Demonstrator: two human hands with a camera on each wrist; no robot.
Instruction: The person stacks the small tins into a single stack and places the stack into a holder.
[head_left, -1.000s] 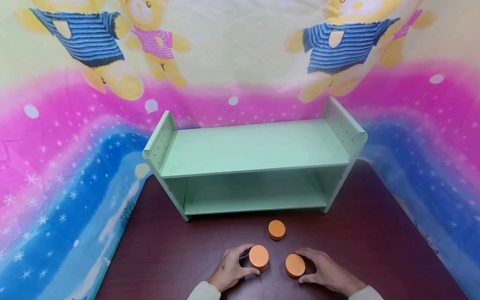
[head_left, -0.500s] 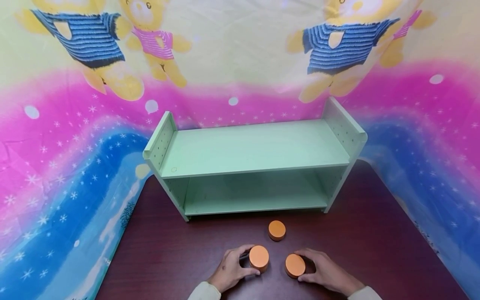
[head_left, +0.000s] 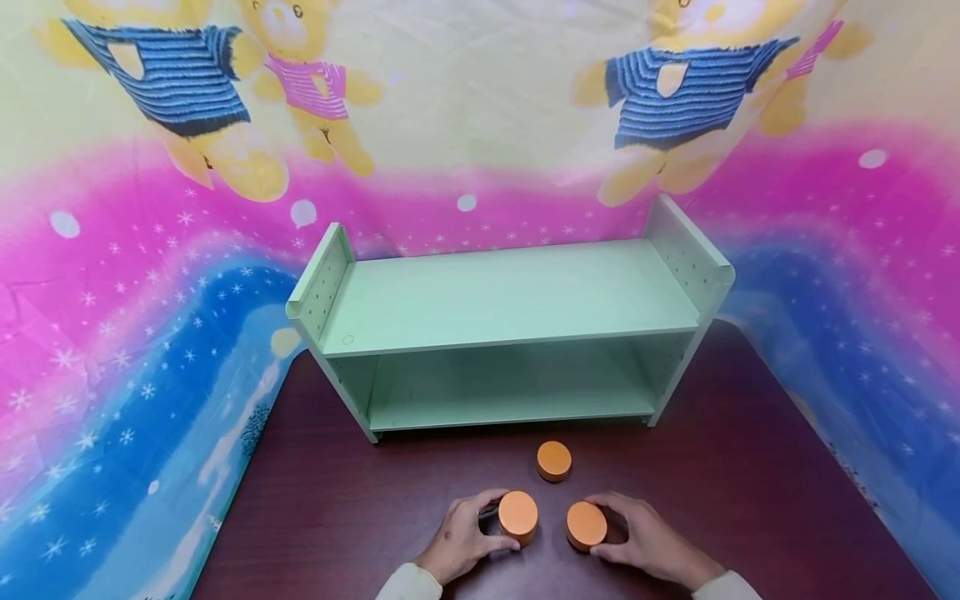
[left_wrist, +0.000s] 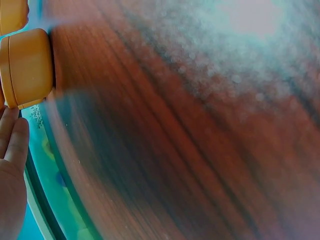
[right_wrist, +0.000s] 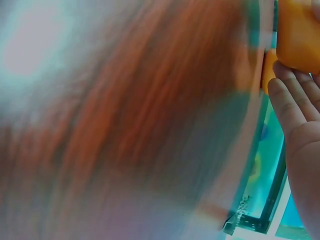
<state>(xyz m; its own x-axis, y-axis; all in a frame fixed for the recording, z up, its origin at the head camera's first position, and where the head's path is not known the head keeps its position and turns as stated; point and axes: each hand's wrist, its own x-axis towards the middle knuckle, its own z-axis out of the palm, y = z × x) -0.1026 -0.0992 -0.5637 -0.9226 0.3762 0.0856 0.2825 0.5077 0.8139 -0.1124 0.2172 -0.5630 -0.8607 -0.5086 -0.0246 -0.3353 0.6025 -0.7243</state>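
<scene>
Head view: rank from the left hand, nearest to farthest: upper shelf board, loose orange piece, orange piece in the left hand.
1. Held orange piece: at the left hand's fingers and thumb.
2. Loose orange piece: ahead, to the right.
3. Upper shelf board: farthest ahead, beyond the loose piece.

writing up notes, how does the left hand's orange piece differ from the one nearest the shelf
The left hand holds the left piece; the far piece is untouched. In the head view, the left piece looks larger than the far piece. Both have round orange tops.
</scene>
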